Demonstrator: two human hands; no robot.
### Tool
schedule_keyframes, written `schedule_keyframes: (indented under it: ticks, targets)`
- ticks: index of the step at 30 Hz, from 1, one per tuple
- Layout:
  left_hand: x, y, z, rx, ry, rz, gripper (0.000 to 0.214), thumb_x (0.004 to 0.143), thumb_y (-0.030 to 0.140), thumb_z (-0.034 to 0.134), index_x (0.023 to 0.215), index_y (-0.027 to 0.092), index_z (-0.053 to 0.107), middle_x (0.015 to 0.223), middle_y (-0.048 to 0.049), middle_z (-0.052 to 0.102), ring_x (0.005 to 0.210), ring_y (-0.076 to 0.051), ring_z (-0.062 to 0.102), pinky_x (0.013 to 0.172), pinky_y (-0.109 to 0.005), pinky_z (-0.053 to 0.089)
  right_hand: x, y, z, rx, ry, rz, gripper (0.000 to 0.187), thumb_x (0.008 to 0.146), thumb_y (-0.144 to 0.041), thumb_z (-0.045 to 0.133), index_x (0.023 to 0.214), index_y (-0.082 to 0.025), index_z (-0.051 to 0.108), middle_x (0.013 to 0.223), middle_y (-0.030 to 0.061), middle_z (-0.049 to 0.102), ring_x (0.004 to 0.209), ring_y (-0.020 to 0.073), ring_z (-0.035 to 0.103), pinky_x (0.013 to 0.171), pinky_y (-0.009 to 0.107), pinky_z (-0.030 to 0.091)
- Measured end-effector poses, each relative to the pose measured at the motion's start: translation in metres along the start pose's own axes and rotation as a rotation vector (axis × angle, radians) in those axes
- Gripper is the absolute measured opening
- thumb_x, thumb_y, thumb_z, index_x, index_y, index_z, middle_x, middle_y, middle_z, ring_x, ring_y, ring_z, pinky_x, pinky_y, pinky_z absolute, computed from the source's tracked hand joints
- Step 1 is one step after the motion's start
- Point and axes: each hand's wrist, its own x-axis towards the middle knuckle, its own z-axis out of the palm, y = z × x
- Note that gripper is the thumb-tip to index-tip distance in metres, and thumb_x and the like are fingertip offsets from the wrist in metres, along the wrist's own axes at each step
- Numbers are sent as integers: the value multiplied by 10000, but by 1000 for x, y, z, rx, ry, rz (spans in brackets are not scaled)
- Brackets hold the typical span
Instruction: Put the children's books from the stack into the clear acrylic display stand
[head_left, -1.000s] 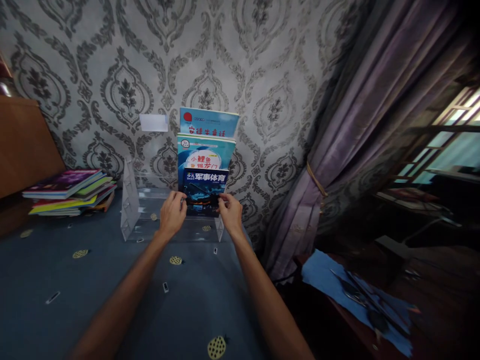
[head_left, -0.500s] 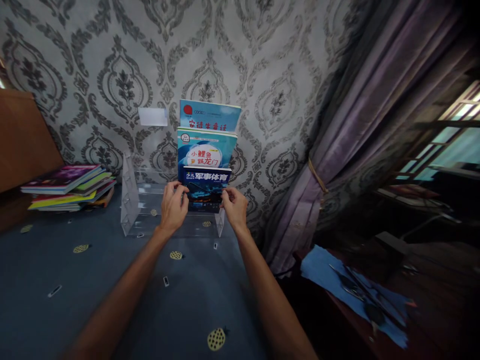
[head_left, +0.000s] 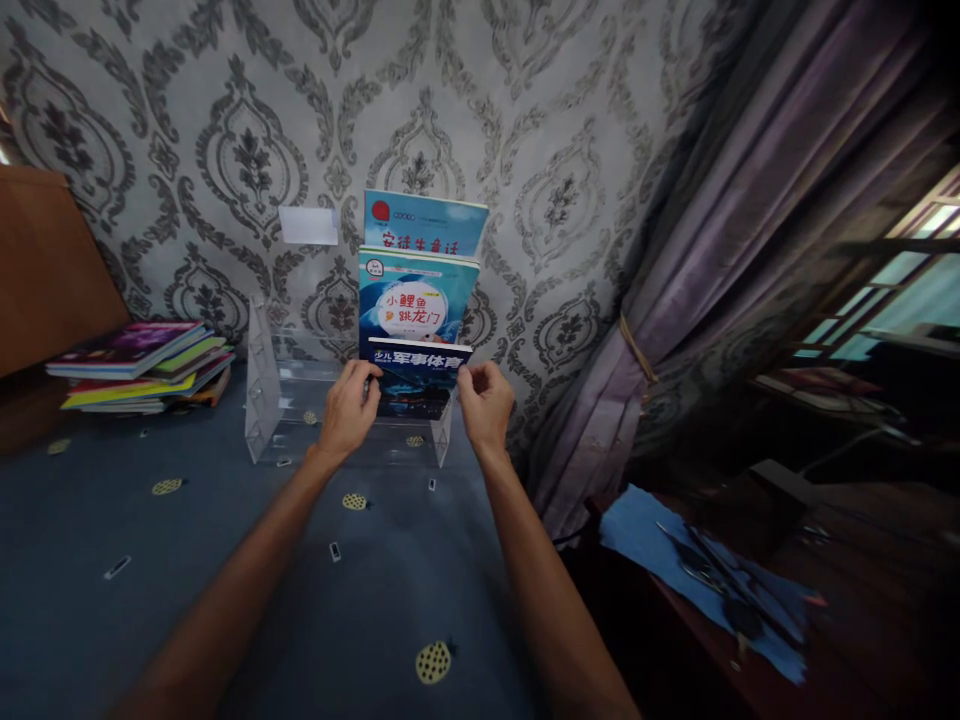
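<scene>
A clear acrylic tiered rack [head_left: 262, 400] stands on a blue patterned tablecloth against the wall. Three books stand stepped in its right column: a light blue one [head_left: 424, 223] at the back, a blue and white one [head_left: 416, 300] in the middle, and a dark blue magazine [head_left: 416, 375] in the front tier. My left hand [head_left: 347, 410] grips the magazine's left edge with curled fingers. My right hand [head_left: 486, 405] pinches its right edge at the top corner. The magazine leans back in the lowest slot.
A stack of colourful books [head_left: 142, 365] lies on the table at the left, beside a brown wooden board [head_left: 45, 270]. A purple curtain [head_left: 712, 260] hangs at the right. Below it a blue cloth [head_left: 675, 560] with dark tools lies on a lower surface.
Both hands have slid up the magazine's sides, and the magazine has sunk lower into the front tier and tipped back. The view has shifted slightly.
</scene>
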Motion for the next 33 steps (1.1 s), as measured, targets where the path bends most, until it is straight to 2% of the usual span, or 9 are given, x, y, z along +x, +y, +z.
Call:
schedule_keyframes:
  ticks: [2,4,6,8,13,20,27,33]
  targets:
    - [0,-1,0,-23,3,16,174,911,126,433,974,212,571,996,-58,614,964,-217,610,886,-346,489,2,3,0,27,2,16,248,841,-449,571,873,-203,583,812,26,670,639,161,595,631,287,496]
    - [0,-2,1,-38,9,33,193,917,119,418,993,210,570,1010,-61,611,973,-215,609,889,-346,490,3,7,1,92,-91,49,327,857,-480,545,1003,-191,589,931,67,701,623,166,623,599,298,515]
    - [-1,-4,2,-46,13,32,213,914,114,414,1030,207,567,1045,-69,605,995,-216,604,898,-352,495,4,12,3,154,-210,70,353,886,-498,484,1011,-188,599,897,67,708,569,176,635,546,304,516]
    - [-1,-6,4,-53,14,22,232,909,112,418,1067,204,561,1079,-78,595,1016,-218,599,911,-362,501,5,15,4,160,-258,53,355,901,-497,451,964,-188,614,792,46,698,553,195,652,540,311,518]
    - [0,-11,5,-83,-2,1,267,892,104,426,1105,211,546,1119,-81,575,1060,-216,581,930,-370,514,8,16,6,116,-240,-31,351,921,-483,445,955,-195,642,777,43,711,679,230,704,639,328,540]
    - [1,-13,4,-116,-37,-2,218,882,144,473,1079,209,540,1048,-67,569,936,-197,574,902,-361,521,9,18,4,100,-261,-8,389,908,-508,449,972,-186,657,717,39,692,607,224,681,607,329,520]
    - [2,-9,2,-116,-18,-6,158,875,142,472,1003,215,530,961,-33,568,706,-144,502,803,-330,511,8,16,2,70,-250,-33,355,920,-464,450,957,-182,662,805,65,727,622,227,699,598,323,515]
    - [1,-9,1,-136,-20,-12,156,869,145,478,993,219,536,957,-37,577,752,-161,533,806,-335,514,8,14,2,57,-264,-27,350,924,-458,437,960,-185,653,825,65,729,647,221,702,609,316,515]
